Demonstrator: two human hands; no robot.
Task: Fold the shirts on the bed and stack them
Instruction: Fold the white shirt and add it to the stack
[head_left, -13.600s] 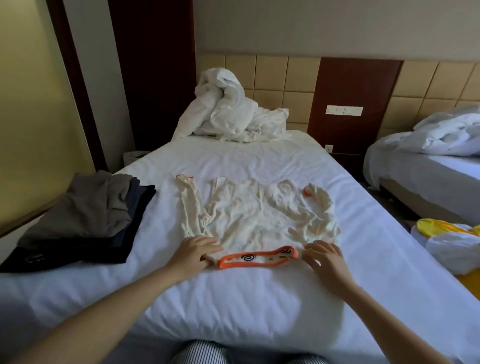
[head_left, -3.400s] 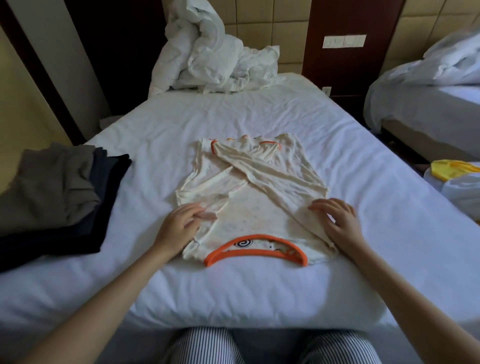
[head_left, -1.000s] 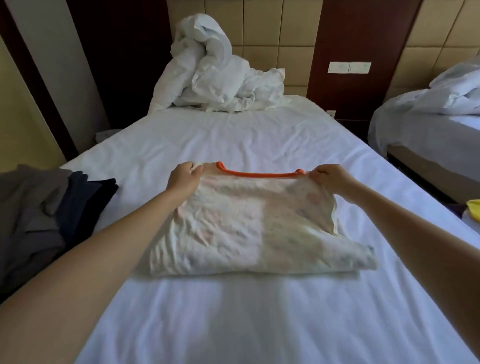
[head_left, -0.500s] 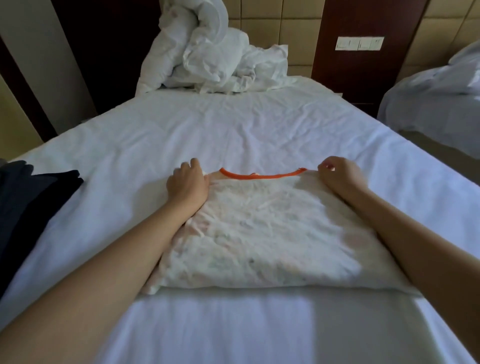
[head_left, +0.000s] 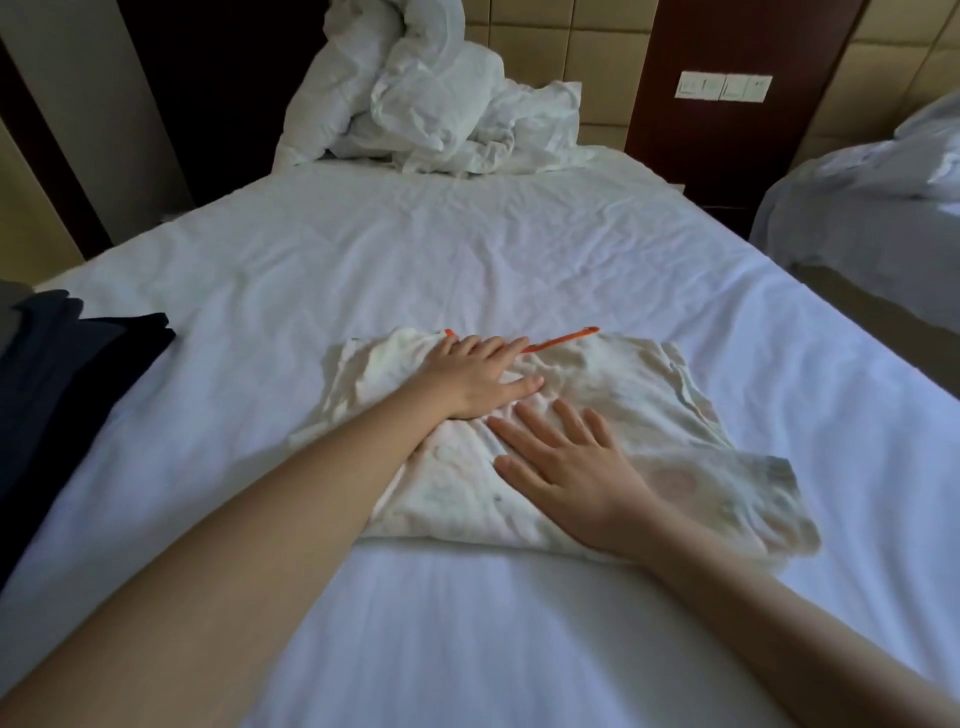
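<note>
Head view: the folded shirt (head_left: 649, 395) lies in the middle of the bed (head_left: 467, 249), toward the near end, a pale cream bundle with an orange trim (head_left: 563, 340) showing along its far edge. Both hands lie flat on it with straight fingers and grip nothing. The left hand (head_left: 478, 376) presses the far left part, its fingertips at the trim, and the right hand (head_left: 566, 462) presses the near middle, just beside the left. A pile of dark clothes (head_left: 67, 364) sits at the left edge of the bed, well apart from the shirt, and a crumpled white duvet (head_left: 431, 93) is heaped at the far end.

The shirt looks thin, light and limp: it wrinkles under the palms, and its near right corner splays out loosely. It would probably sag and unfold if lifted by one edge or corner. The safer hold, I judge, is at the left and right sides of the bundle, fingers slipped beneath and thumbs on top, clamping all layers together. It should then travel level to the dark pile. The sheet is soft too, so it may drag along.
</note>
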